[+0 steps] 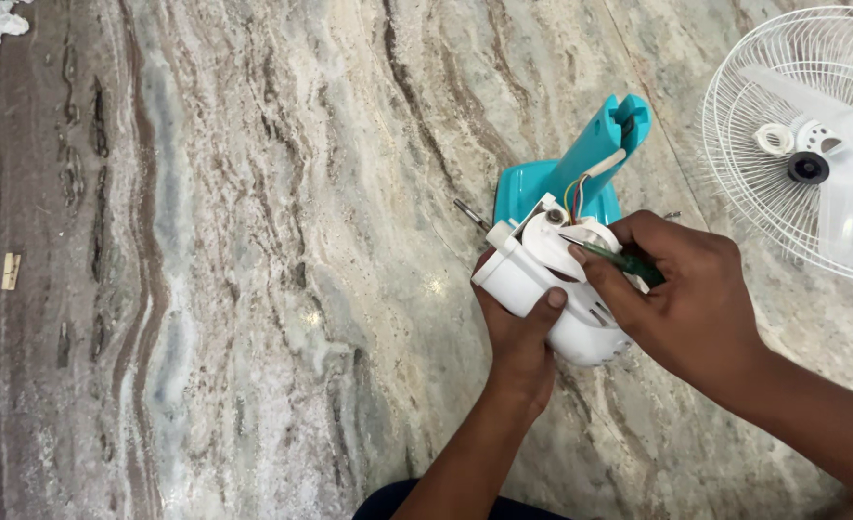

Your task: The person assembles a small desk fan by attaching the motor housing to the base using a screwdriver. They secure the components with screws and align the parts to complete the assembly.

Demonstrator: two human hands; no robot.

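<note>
We count two hands: left hand (515, 339), right hand (684, 300). One white motor housing (542, 289), one green screwdriver (629, 260), one teal fan stand (590, 164), one white fan guard (792, 125), one loose screw (469, 213).

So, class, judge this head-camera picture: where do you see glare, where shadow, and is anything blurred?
Head view: small bright glare spots on the polished marble floor near the left hand; only soft shadow under the white motor housing and right hand; light is even; the fan guard at the right edge looks washed out, the hands sharp.
</note>
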